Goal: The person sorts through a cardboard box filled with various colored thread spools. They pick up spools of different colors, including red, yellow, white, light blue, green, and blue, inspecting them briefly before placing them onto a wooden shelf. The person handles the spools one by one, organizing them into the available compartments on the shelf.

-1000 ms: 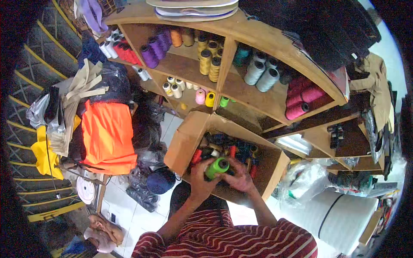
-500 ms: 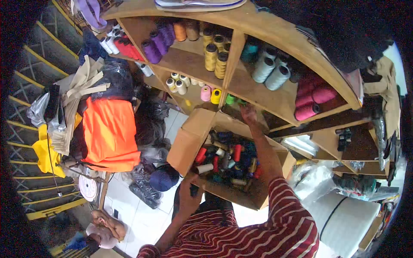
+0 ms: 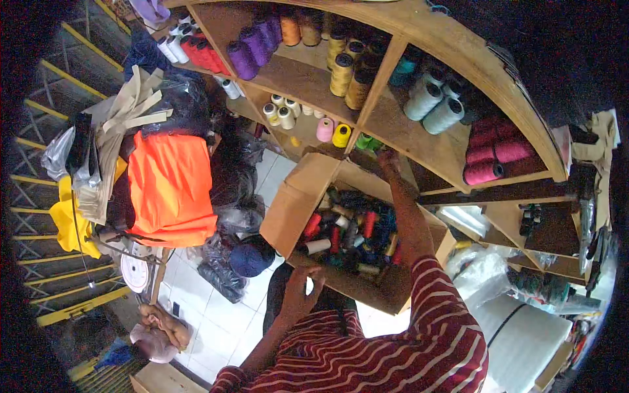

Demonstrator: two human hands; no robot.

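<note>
My right hand (image 3: 388, 161) reaches over the far edge of the open cardboard box (image 3: 296, 190) into a low shelf compartment. Its fingertips are beside the small green thread spools (image 3: 368, 142); shade hides whether they grip one. At the box's near left corner is my left hand (image 3: 301, 291), its fingers curled into a ring. A pale spot shows within the ring, and I cannot make out whether it is a held thing. Jumbled inside the box are many thread spools, among them a red spool (image 3: 369, 224) and a cream spool (image 3: 318, 246).
Wooden shelving (image 3: 386, 72) holds purple cones (image 3: 244, 60), gold cones (image 3: 341, 74), pale grey cones (image 3: 444, 115) and pink cones (image 3: 483, 171). Orange cloth (image 3: 171, 187) lies at left. A large white roll (image 3: 531, 340) stands at right. Another person's hands (image 3: 160, 327) rest at lower left.
The view has shifted, so the shelf sits further right in it. My right hand stays by the green spools. My left hand has turned, its fingers now forming a ring.
</note>
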